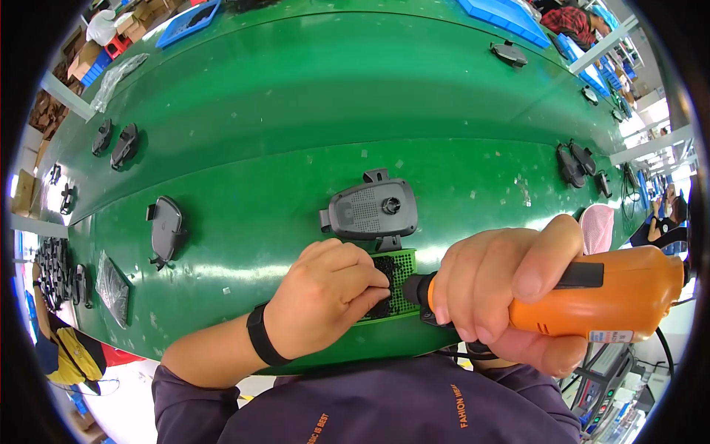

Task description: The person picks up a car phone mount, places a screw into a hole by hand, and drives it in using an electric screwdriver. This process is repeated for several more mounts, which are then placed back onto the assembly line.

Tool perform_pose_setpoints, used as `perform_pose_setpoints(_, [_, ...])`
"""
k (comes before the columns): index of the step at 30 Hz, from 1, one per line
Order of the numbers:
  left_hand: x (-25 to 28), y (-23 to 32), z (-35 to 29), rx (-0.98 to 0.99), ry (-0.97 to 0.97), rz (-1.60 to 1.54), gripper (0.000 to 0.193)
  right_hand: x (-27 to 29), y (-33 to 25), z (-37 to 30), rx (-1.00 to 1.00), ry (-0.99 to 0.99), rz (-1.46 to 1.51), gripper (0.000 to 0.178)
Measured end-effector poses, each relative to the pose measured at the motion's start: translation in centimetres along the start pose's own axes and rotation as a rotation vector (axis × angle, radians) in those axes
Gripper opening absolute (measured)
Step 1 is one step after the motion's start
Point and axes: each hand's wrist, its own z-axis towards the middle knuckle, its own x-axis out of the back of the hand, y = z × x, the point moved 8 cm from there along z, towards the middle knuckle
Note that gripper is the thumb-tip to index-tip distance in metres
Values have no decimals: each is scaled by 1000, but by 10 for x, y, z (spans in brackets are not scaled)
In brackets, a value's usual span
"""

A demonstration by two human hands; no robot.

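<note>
My right hand [510,288] is wrapped round an orange electric screwdriver [629,288], whose black nose points left toward a small green perforated tray [405,266]. Small black pieces, probably screws [381,270], lie heaped in that tray. Over its left side my left hand [325,296] is closed, thumb and fingertips pinched together among the pieces. What the pinch holds is too small to make out. Just beyond the tray, a black phone-holder-like part [373,209] lies on the green table [274,170], its round stub facing up and tabs sticking out at its edges.
Similar black parts lie at left [167,231], far left [124,146], right [573,164] and far right [509,53]. A plastic-wrapped packet [113,288] sits near the left edge. Blue trays [188,22] stand at the back. Other people work at both sides.
</note>
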Motion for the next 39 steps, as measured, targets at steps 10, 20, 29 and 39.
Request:
perform_pose_setpoints(10, [11,2,1,-60,14,-32,17,-18,7,3,97,4,66,52])
perform_pose_setpoints(20, [13,29,-1,-115,34,15,21,-23,-12,-1,98,164,68,51])
perform_pose_setpoints(29, [37,6,33,68,15,188,54,43,-18,10,86,466,-15,62])
perform_pose_setpoints(39, [19,-23,28,105,-21,288,47,50,9,19,-7,344,-174,62])
